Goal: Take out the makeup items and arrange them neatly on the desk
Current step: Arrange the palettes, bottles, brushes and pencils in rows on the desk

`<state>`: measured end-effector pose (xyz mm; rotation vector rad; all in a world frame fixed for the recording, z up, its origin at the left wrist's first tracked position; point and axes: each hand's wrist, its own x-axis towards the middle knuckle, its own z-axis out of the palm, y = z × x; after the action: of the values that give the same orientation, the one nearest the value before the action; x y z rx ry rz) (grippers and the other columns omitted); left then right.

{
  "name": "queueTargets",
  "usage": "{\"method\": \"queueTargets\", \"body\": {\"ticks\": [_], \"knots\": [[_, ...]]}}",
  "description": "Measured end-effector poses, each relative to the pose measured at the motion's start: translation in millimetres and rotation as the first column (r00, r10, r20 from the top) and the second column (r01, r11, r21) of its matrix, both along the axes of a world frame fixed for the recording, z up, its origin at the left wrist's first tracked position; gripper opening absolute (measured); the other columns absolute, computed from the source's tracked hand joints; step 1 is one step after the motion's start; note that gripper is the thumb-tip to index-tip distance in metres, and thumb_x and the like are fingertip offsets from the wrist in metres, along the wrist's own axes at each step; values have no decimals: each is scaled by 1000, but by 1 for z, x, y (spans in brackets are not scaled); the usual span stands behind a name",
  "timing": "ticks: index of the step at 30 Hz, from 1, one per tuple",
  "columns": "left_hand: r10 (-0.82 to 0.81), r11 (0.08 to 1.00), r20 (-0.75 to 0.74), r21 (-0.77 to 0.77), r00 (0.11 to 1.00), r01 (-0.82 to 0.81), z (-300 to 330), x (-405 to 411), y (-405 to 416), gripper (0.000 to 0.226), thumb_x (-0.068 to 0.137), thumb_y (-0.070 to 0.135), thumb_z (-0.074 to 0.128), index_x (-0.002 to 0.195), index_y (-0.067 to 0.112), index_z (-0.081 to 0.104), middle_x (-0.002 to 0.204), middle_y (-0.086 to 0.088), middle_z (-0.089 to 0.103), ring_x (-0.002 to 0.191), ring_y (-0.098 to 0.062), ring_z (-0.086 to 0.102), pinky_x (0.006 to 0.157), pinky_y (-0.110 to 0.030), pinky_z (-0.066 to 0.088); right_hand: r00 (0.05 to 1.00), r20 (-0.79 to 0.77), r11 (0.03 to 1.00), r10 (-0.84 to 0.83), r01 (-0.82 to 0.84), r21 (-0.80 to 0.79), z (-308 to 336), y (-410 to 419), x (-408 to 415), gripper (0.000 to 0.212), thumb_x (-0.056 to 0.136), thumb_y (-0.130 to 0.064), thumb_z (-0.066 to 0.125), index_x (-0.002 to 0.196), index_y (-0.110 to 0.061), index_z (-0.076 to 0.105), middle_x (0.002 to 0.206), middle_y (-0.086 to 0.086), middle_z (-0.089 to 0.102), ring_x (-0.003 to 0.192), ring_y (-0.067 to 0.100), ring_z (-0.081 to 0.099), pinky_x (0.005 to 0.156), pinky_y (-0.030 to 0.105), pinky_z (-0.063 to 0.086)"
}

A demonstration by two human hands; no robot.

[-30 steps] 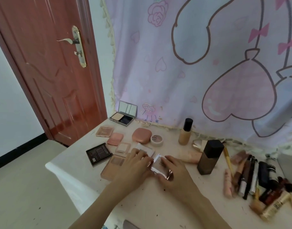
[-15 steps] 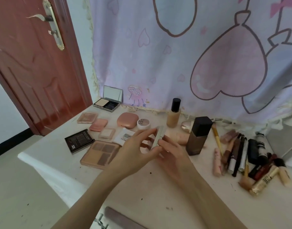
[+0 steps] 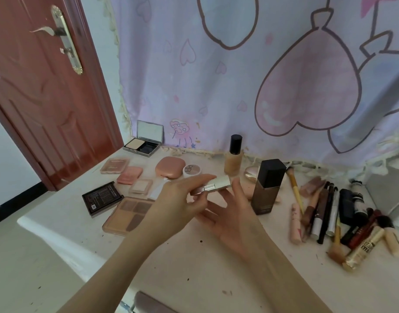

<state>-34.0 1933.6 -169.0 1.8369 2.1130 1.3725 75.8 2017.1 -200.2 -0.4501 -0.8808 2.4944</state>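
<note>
My left hand (image 3: 178,199) pinches a small silver and rose-gold compact (image 3: 214,184), held edge-on above the desk (image 3: 194,267). My right hand (image 3: 230,213) lies palm up just under and right of it, fingers spread, one fingertip touching the compact's right end. Palettes sit to the left: a four-shade brown palette (image 3: 128,214), a black palette (image 3: 102,197) and small pink compacts (image 3: 129,175). A tall dark foundation bottle (image 3: 267,186) stands right of my hands.
An open mirrored compact (image 3: 144,142) and a beige foundation bottle (image 3: 233,155) stand by the patterned curtain (image 3: 261,75). A row of pencils, brushes and tubes (image 3: 329,213) lies at the right. A red door (image 3: 40,86) is to the left; the desk's left edge drops off.
The compact lay flat on the desk under both hands a second ago; now my left hand has lifted it edge-on and my right hand has opened beneath it. The view shifted downward.
</note>
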Motion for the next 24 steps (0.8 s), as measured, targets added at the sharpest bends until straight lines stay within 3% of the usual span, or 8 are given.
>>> {"method": "queueTargets", "body": {"ticks": [3, 6, 10, 13, 16, 18, 20, 24], "knots": [[-28, 999, -27, -43, 999, 26, -2, 1, 1, 42, 83, 16, 63, 112, 46, 60, 75, 9, 65, 73, -6, 58, 63, -12, 42, 992, -122, 994, -46, 33, -104, 3, 4, 0, 68, 81, -51, 52, 135, -9, 43, 106, 19, 64, 100, 31, 63, 91, 37, 51], [-29, 999, -45, -42, 999, 27, 0, 2, 4, 31, 83, 19, 67, 113, 30, 66, 90, 12, 71, 85, 12, 57, 71, -1, 38, 985, -152, 986, -83, 59, -154, 1, 6, -1, 66, 80, -47, 56, 135, -13, 43, 99, 16, 66, 90, 25, 66, 78, 33, 55], [-72, 996, -167, -59, 983, 63, 4, 0, 4, 30, 85, 18, 65, 116, 21, 65, 85, 15, 67, 74, 25, 47, 68, 3, 33, 986, -141, 984, -92, 68, -163, -2, 7, -1, 51, 83, -42, 56, 120, -7, 56, 105, 19, 67, 97, 27, 66, 80, 34, 54], [-96, 993, -222, -85, 970, 78, 6, -2, 3, 28, 90, 16, 58, 117, 18, 63, 79, 13, 62, 72, 16, 46, 66, 3, 33, 982, -154, 972, -109, 72, -225, -4, 8, -2, 45, 79, -35, 62, 113, -5, 64, 121, 26, 57, 112, 34, 59, 85, 40, 52], [-68, 997, -226, -40, 972, 61, 5, -2, 2, 29, 88, 16, 54, 115, 15, 65, 83, 4, 69, 76, 1, 52, 66, 0, 36, 977, -183, 979, -113, 78, -188, -4, 8, -3, 28, 80, -32, 62, 86, -8, 75, 109, 24, 63, 106, 34, 62, 84, 40, 52], [-61, 998, -204, -31, 977, 56, 4, -2, 1, 30, 86, 16, 53, 114, 16, 65, 85, 0, 71, 77, -6, 54, 67, -8, 39, 976, -184, 984, -114, 86, -154, -4, 8, -4, 27, 81, -32, 61, 83, -9, 76, 101, 22, 66, 102, 32, 64, 88, 40, 50], [-63, 998, -204, -13, 977, 62, 4, -1, 0, 29, 86, 14, 53, 112, 14, 66, 87, -1, 71, 79, -7, 55, 69, -10, 39, 973, -198, 986, -117, 90, -140, -4, 6, -4, 28, 83, -33, 60, 83, -10, 75, 96, 19, 68, 97, 30, 65, 88, 39, 50], [-59, 998, -219, 13, 974, 63, 6, 0, 1, 28, 86, 11, 52, 111, 11, 66, 87, 2, 70, 81, -2, 54, 69, 0, 36, 969, -218, 987, -120, 92, -135, -5, 5, -6, 30, 86, -33, 57, 83, -9, 74, 94, 17, 68, 93, 28, 66, 82, 34, 51]]}}
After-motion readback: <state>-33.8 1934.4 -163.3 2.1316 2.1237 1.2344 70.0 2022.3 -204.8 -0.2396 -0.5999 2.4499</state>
